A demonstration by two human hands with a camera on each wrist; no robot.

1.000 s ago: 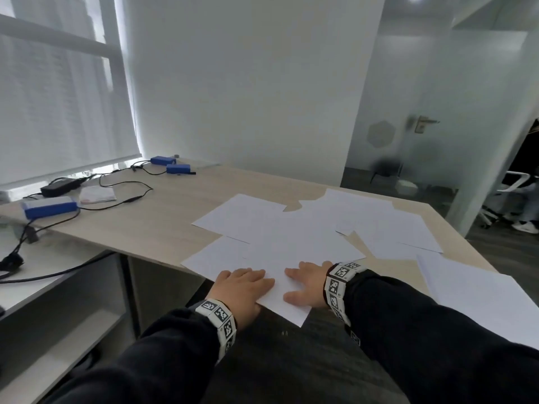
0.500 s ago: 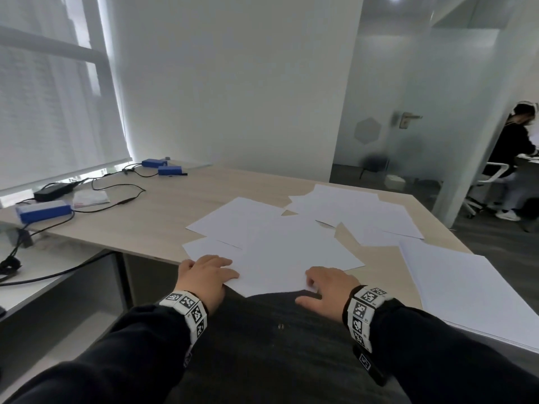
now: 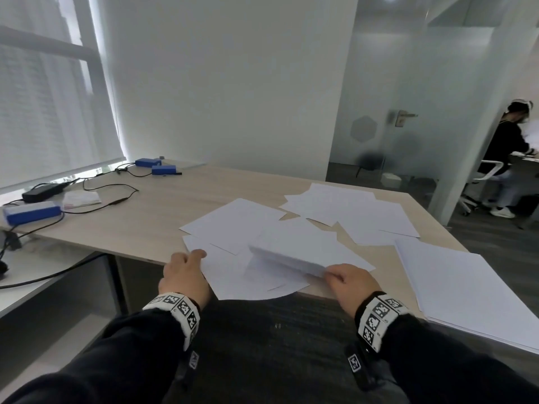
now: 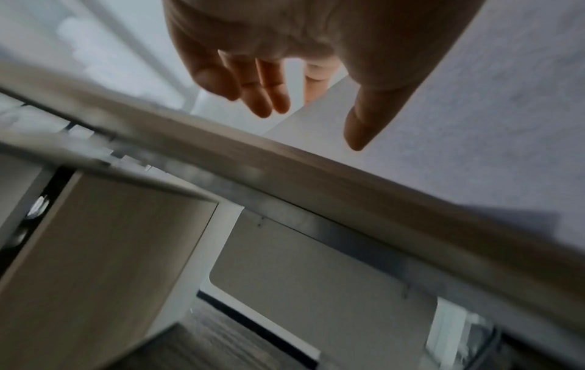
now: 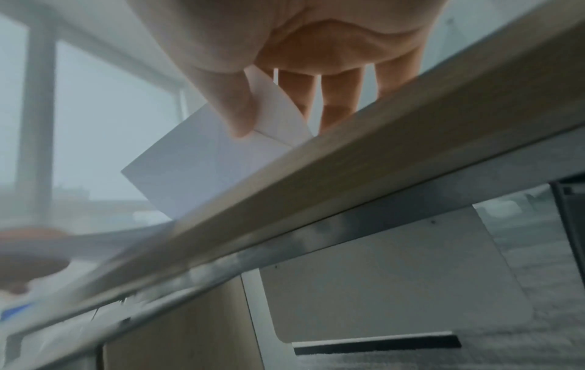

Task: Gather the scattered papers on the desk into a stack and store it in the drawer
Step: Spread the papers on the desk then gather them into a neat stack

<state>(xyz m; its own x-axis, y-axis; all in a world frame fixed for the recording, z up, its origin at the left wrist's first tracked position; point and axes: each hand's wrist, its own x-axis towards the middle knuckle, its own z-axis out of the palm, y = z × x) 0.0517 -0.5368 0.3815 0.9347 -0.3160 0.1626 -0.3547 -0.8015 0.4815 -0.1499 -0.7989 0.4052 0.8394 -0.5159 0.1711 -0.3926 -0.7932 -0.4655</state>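
Note:
Several white paper sheets (image 3: 236,220) lie scattered on the light wood desk (image 3: 151,217). My right hand (image 3: 329,274) pinches the near edge of one sheet (image 3: 287,256) and holds it raised off the others at the desk's front edge. In the right wrist view the right hand (image 5: 269,120) has this sheet (image 5: 196,170) between thumb and fingers. My left hand (image 3: 192,258) rests with relaxed fingers at the left edge of the lower sheets (image 3: 230,275). The left wrist view shows the left hand (image 4: 310,117) spread over white paper (image 4: 475,125). No drawer is clearly in view.
A thicker pile of paper (image 3: 466,290) lies at the desk's right corner. Blue boxes (image 3: 32,212), a black power brick (image 3: 43,191) and cables (image 3: 116,196) sit at the left and back. A person (image 3: 507,150) sits beyond the glass partition, far right.
My right hand has taken hold of a sheet's near edge and raised it off the desk. My left hand has slid left to the edge of the lower sheets.

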